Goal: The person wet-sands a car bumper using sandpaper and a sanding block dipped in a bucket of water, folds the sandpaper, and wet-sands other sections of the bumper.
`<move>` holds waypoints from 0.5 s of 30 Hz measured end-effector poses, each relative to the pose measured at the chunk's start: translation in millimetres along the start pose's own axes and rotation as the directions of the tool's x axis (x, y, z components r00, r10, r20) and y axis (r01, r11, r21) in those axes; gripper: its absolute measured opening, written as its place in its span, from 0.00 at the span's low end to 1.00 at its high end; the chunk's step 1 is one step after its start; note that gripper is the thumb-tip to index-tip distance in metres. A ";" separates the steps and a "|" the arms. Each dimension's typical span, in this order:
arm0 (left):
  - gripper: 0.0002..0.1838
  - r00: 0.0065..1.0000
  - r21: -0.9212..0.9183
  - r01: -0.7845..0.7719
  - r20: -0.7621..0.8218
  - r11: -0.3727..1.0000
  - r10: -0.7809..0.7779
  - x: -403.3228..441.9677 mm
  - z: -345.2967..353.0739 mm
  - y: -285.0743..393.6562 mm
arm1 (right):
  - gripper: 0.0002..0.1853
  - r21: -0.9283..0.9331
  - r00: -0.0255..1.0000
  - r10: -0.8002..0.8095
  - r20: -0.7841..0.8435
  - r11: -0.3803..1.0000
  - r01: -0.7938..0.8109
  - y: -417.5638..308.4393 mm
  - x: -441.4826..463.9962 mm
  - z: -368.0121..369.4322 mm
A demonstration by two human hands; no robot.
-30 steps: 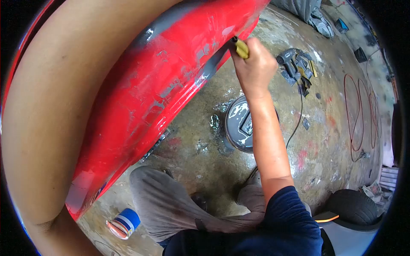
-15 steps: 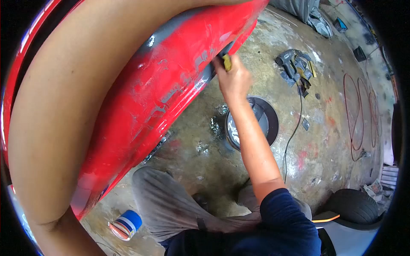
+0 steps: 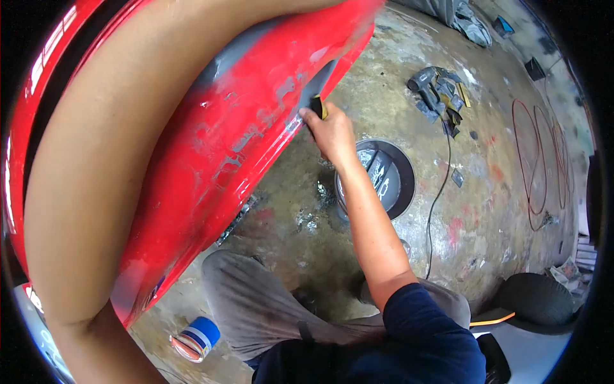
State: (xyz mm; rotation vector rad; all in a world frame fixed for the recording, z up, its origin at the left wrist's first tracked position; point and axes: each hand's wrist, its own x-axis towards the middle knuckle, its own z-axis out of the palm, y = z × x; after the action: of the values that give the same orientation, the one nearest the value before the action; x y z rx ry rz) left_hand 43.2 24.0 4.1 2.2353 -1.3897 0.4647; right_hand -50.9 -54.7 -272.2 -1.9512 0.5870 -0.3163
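My right hand (image 3: 334,133) is closed around a small black-and-yellow block (image 3: 318,106), possibly a sanding block. It is at the lower edge of a red car body panel (image 3: 185,160), beside a smooth grey patch. Scuffed grey marks and wet streaks cover the panel. My left arm (image 3: 96,160) arches large across the near left side over the panel; its hand lies beyond the top edge, out of sight. Just below my right forearm stands a round dark bucket (image 3: 409,185) of grey water with a dark flat piece in it.
A corded dark power tool (image 3: 422,80) lies among scraps of sandpaper (image 3: 451,96) on the stained, wet floor. Nearby are a blue-and-white can (image 3: 201,333), a red hose (image 3: 515,153), a tire (image 3: 534,301) and grey sheeting (image 3: 470,25).
My right hand has moved down and left along the panel's lower edge with the block, uncovering more of the grey patch. The whole view has shifted slightly.
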 end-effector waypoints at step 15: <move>0.16 0.979 -0.026 0.191 0.075 0.981 -0.189 7.3 2.0 35.4 | 0.22 -0.634 0.808 0.521 0.275 0.730 -0.256 192.8 -27.1 -36.4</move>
State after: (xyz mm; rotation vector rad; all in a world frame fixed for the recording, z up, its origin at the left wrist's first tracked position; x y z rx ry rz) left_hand 14.6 4.0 13.5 2.3499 -1.1936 0.2958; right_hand -141.0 -136.3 -428.6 -2.2849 0.8465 0.6505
